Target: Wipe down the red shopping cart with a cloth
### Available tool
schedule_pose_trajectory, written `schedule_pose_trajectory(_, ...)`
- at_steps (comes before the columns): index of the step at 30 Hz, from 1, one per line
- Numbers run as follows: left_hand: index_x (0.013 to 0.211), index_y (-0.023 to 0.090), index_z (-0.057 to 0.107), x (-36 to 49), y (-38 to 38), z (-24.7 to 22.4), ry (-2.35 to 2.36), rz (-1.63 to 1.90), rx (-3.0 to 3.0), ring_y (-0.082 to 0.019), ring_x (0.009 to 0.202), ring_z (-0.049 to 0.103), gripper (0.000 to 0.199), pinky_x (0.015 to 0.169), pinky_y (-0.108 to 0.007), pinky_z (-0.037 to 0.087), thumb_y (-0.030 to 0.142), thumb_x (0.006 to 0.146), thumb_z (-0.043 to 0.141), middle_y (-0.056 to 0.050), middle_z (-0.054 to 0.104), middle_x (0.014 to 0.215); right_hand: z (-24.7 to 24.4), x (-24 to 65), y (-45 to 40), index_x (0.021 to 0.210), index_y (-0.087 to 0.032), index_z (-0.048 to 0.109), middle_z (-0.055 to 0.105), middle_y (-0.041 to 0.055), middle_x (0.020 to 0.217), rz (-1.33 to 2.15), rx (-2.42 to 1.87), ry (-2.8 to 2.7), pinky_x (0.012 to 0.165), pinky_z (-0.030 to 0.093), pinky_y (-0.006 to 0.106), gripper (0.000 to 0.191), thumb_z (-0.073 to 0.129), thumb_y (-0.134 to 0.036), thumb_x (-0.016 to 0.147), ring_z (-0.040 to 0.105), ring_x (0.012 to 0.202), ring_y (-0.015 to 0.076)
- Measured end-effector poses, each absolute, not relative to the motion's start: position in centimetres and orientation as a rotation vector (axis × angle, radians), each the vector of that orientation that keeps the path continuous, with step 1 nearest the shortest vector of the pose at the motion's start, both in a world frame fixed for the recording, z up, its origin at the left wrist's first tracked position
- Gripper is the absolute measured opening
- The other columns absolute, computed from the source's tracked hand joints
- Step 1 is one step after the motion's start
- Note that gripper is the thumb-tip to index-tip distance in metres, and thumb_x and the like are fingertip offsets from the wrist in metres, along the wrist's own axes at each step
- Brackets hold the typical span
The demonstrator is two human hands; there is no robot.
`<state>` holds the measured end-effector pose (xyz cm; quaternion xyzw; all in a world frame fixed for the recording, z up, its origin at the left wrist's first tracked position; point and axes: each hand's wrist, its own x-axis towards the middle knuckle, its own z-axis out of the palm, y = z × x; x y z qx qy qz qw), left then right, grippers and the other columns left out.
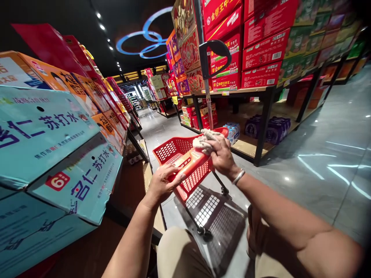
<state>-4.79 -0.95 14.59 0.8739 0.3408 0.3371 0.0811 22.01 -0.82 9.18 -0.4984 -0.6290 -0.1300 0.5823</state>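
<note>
A small red plastic shopping cart (197, 175) with perforated sides and black wheels stands in front of my legs. My left hand (165, 180) is closed on the left end of its orange-red handle (186, 164). At the handle's right end, my right hand (222, 151) grips a crumpled whitish cloth (205, 141) and rests it against the handle and rim. A silver bracelet (239, 176) circles my right wrist. An upright metal pole with a black looped grip (215, 58) rises beyond the cart.
Light-blue cartons (43, 131) are stacked close on the left, with orange boxes (69, 83) behind. On the right, a black-framed shelf (262, 127) bears red boxes (262, 50), with purple bottle packs (268, 128) below. A grey tiled aisle (153, 123) runs between.
</note>
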Motion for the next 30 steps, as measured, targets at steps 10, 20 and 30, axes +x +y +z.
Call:
schedule_pose_trajectory(10,0.141,0.018,0.052,-1.6,-4.0,18.6,1.445,0.453,2.861,-0.031,0.124,0.059,0.059,0.104,-0.044,0.047,0.036,0.086,0.064,-0.013,0.062,0.137,11.3,25.5,1.8,0.107,-0.025,0.071,0.065,0.0082,0.115,-0.217,-1.241,-1.506,0.103,0.041,0.049,0.031,0.054,-0.015,0.083,0.054,0.108,0.0261)
schedule_pose_trajectory(20,0.156,0.011,0.030,4.4,-2.9,16.8,1.733,0.357,2.848,-0.037,0.125,0.055,0.091,0.102,-0.045,0.047,0.054,0.085,0.069,-0.023,0.054,0.143,10.3,22.4,-2.8,0.133,-0.025,0.054,0.050,0.0116,0.141,-0.242,-0.886,-1.586,0.109,0.045,0.050,0.058,0.058,-0.011,0.077,0.049,0.132,0.0288)
schedule_pose_trajectory(30,0.152,0.035,0.041,2.6,-3.8,17.1,1.778,0.305,2.890,-0.032,0.112,0.058,0.071,0.087,-0.040,0.051,0.070,0.091,0.049,-0.013,0.060,0.129,11.0,27.7,2.9,0.104,-0.025,0.067,0.061,0.0055,0.123,-0.003,-1.084,-1.223,0.108,0.046,0.055,0.035,0.060,-0.017,0.071,0.057,0.117,0.0243)
